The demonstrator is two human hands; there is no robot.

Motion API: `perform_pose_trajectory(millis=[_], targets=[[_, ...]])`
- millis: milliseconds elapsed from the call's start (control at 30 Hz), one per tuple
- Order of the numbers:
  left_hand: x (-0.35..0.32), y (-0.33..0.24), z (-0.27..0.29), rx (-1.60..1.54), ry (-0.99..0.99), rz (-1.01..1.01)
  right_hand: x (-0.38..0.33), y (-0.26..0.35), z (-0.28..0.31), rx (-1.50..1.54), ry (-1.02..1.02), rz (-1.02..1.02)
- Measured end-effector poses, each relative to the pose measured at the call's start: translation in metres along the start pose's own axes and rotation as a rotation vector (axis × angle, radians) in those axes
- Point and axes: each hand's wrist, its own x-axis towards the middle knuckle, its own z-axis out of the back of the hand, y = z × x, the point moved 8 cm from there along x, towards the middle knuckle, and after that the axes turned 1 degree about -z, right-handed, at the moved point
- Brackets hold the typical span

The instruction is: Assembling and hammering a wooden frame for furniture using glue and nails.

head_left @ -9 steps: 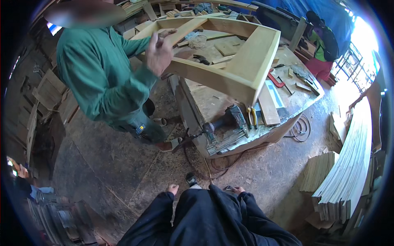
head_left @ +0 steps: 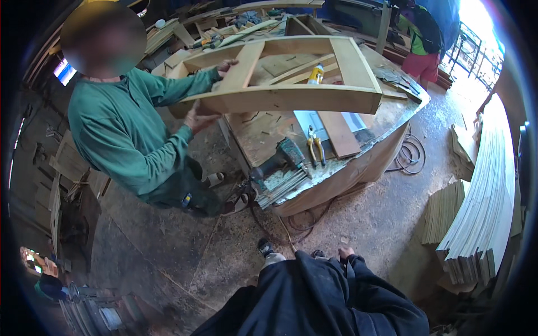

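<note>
My right hand [head_left: 346, 252] hangs beside my dark jacket [head_left: 314, 294], above the dusty floor; its small visible fingers look loosely apart, with nothing seen in them. My left hand is out of view. Across from me, a person in a green long-sleeved top [head_left: 120, 131] grips a pale wooden frame [head_left: 280, 101] with both hands. The frame has long curved side rails and crosspieces, and is held over the workbench [head_left: 246, 134]. Nearest to me on the bench lie a power drill [head_left: 283, 159] and yellow-handled pliers [head_left: 315, 147].
A glue bottle [head_left: 316, 74] and a wooden board [head_left: 338, 134] are on the bench. Stacked curved strips [head_left: 482, 196] stand at the right. A coiled hose [head_left: 412, 154] lies on the floor. Another person [head_left: 420, 42] is at the far right.
The wooden frame has been turned and lowered toward the bench, and the person in green now has both hands on it. My left hand has dropped out of view. The view has shifted.
</note>
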Motion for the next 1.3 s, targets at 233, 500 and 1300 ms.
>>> perform_pose_trajectory(millis=[233, 500, 1300], targets=[[-0.015, 0.012, -0.05, 0.038, -0.047, -0.036, -0.057, -0.055, -0.018, 0.497, 0.345, -0.691], [-0.024, 0.009, -0.067, 0.054, -0.095, -0.053, -0.034, -0.064, -0.02, 0.448, 0.365, -0.501], [-0.017, 0.015, -0.07, 0.056, -0.194, -0.024, -0.033, -0.13, -0.092, 0.974, 0.369, -0.501]])
